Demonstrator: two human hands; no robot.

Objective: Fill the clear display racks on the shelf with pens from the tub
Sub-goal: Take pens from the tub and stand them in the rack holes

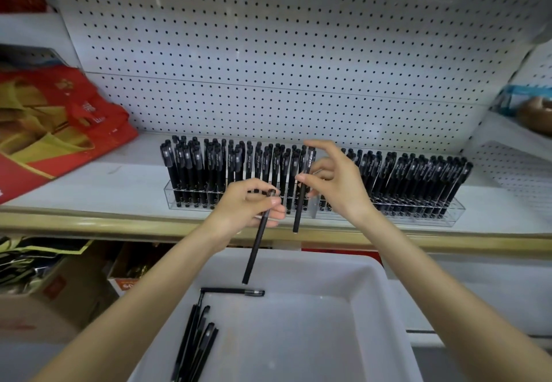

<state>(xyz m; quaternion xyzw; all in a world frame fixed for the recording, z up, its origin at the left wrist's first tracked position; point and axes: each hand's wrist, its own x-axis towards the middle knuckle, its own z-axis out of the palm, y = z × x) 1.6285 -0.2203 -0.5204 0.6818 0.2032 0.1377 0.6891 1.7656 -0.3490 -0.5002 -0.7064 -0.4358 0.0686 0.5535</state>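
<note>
Our right hand [334,178] pinches one black pen [303,190] upright before the clear rack [448,217]; our left hand [251,205] grips another pen [258,238] above the tub [373,286]. A misaligned insertion may topple neighbouring pens.

I see two clear display racks [313,202] side by side on the shelf [89,190], packed with upright black pens [197,172], caps up. The pen [303,190] pinched in my right fingers [301,178] hangs nearly vertical, tip down, just in front of the racks, about where they seem to meet. Below my left fingers [273,202], a second pen [257,247] slants down toward the white tub [373,292]. A few loose pens [197,343] lie in its left corner.
</note>
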